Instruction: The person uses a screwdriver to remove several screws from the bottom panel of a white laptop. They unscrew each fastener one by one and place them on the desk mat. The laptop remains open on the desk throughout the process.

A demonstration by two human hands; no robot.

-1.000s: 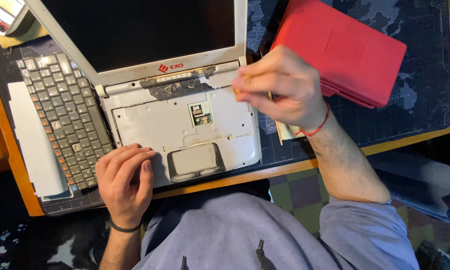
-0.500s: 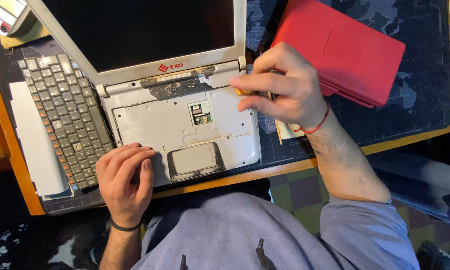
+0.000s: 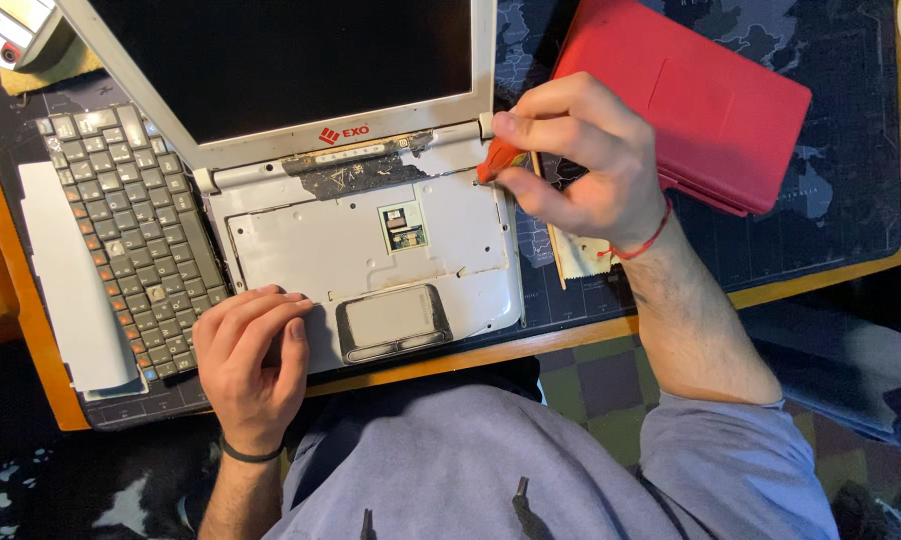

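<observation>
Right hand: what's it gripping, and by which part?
The right hand pinches an orange-handled tool by its handle; the tip is hidden.

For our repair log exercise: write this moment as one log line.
left hand: rests on laptop base | right hand: grips orange tool | keyboard: detached

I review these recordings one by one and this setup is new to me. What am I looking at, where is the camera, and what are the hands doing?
The camera sits on a person's head and looks straight down, so both hands are that person's own. On the dark desk mat lies an open grey laptop with its keyboard taken out; the detached grey keyboard rests to its left. The left hand lies flat on the laptop's front left corner. The right hand grips a small orange-handled tool at the laptop's right hinge; its tip is hidden. A red flat case lies to the right.
</observation>
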